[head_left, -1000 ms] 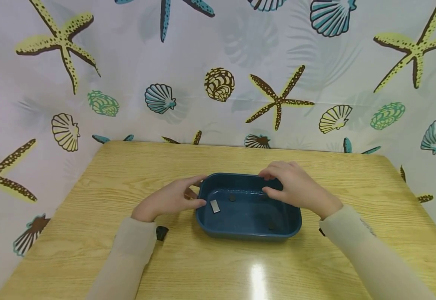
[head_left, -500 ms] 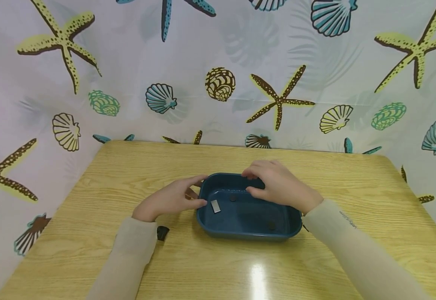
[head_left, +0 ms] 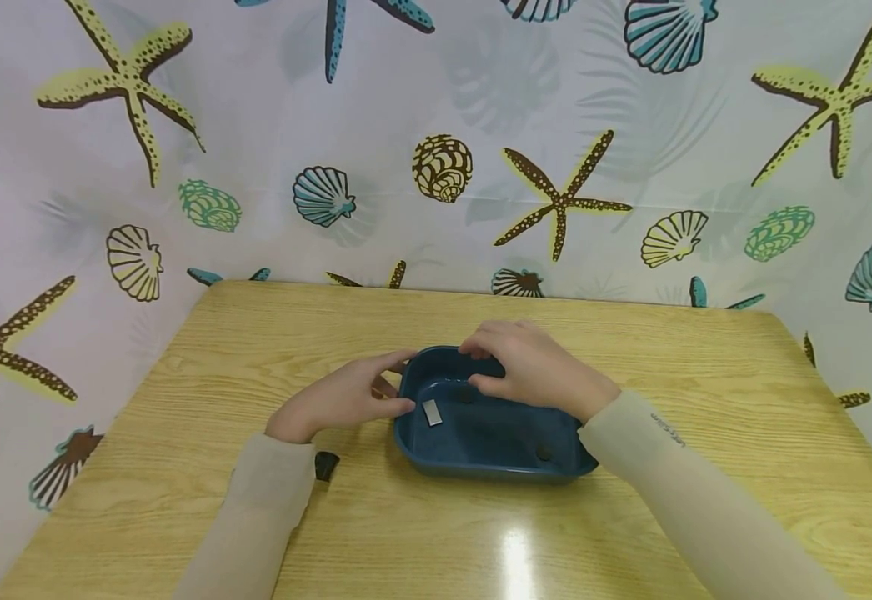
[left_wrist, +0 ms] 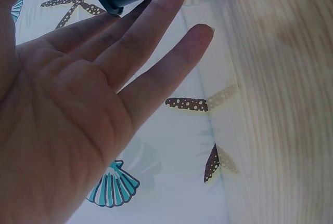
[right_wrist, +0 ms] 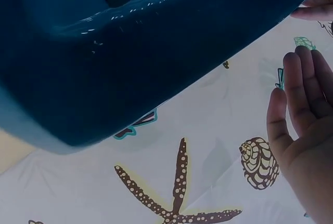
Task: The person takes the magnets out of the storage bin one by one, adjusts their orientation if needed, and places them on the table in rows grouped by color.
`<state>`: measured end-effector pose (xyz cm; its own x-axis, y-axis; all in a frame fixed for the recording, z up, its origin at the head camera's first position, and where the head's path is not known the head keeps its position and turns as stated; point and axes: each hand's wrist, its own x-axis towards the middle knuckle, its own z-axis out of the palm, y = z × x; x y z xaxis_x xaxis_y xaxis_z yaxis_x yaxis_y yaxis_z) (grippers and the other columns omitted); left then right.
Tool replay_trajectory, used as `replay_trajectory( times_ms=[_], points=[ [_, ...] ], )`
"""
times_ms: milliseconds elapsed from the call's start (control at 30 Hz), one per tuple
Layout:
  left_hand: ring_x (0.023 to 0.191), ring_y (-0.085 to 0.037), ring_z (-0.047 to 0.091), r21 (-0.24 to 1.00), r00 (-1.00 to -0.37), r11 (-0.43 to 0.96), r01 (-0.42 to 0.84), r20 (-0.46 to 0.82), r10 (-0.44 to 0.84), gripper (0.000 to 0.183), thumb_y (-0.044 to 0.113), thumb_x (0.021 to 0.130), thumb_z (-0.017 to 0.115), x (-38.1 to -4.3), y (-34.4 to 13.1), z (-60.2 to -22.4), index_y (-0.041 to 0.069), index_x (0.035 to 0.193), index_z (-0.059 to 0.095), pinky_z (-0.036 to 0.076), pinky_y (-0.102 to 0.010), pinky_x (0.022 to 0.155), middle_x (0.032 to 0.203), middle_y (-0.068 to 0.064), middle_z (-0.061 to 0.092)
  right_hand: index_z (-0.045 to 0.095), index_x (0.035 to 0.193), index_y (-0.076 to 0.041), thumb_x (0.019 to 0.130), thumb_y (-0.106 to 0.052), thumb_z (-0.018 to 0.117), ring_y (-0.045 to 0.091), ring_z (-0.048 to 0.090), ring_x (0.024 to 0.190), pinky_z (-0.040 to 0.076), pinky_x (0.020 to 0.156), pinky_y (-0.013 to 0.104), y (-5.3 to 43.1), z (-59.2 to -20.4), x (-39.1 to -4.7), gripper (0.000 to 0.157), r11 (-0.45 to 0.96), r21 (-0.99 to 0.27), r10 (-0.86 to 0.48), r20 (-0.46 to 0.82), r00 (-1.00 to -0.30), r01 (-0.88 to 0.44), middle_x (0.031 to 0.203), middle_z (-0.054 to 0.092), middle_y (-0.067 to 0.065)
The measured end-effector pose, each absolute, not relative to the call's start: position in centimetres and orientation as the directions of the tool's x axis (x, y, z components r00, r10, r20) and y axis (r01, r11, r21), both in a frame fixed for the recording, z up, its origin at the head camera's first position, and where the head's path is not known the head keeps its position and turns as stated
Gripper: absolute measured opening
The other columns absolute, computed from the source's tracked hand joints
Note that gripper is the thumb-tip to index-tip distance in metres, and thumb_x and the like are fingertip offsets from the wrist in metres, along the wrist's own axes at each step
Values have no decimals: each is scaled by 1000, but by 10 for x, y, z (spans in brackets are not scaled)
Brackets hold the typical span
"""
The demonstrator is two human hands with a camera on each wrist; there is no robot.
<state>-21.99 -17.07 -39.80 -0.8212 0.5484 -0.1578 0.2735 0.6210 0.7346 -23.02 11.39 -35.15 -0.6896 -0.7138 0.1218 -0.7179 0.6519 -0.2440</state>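
A dark blue rectangular bin (head_left: 473, 477) stands on the table. Inside it lie a small silvery rectangular piece (head_left: 433, 412) and two dark round discs, one near the front right (head_left: 543, 452). My left hand (head_left: 338, 400) is at the bin's left end, thumb at the rim. In the left wrist view its fingers (left_wrist: 151, 21) are straight and reach the blue wall. My right hand (head_left: 529, 367) hovers over the bin's back half, thumb and fingers apart; the right wrist view shows this hand (right_wrist: 307, 130) with nothing in it, clear of the wall.
A small black object (head_left: 326, 466) sits on the wooden table (head_left: 406, 550) beside my left sleeve. Behind the table hangs a white cloth (head_left: 376, 108) printed with starfish and shells. My right sleeve (head_left: 654, 450) covers part of the bin's right end.
My right hand has moved left across the back of the bin, from its right side toward the middle. My left hand, the bin and the silvery piece have stayed put.
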Motion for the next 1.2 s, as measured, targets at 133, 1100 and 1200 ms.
replay_trajectory(
  times_ms=[133, 1100, 1200],
  points=[
    [120, -28, 69, 734, -819, 622, 273, -161, 550, 76, 31, 101, 68, -220, -171, -398, 12, 164, 29, 55, -48, 104, 154, -21, 50, 68, 131, -10, 98, -28, 72, 20, 68, 108, 50, 103, 49, 108, -352, -231, 38, 647, -246, -723, 102, -683, -722, 118, 70, 5],
    [118, -27, 69, 739, -813, 623, 257, -183, 552, 76, 31, 102, 67, -221, -172, -396, 12, 164, 28, 55, -49, 105, 155, -22, 49, 67, 133, -7, 96, -28, 75, 22, 67, 111, 57, 99, 39, 85, -377, -242, 43, 641, -302, -755, -84, -651, -705, 124, 69, 7],
    [118, -28, 70, 743, -811, 616, 263, -176, 558, 76, 30, 102, 67, -220, -172, -397, 11, 164, 28, 54, -50, 105, 154, -22, 50, 66, 134, -9, 96, -30, 76, 21, 66, 111, 56, 99, 38, 83, -382, -244, 45, 658, -310, -743, -113, -660, -687, 125, 68, 6]
  ],
)
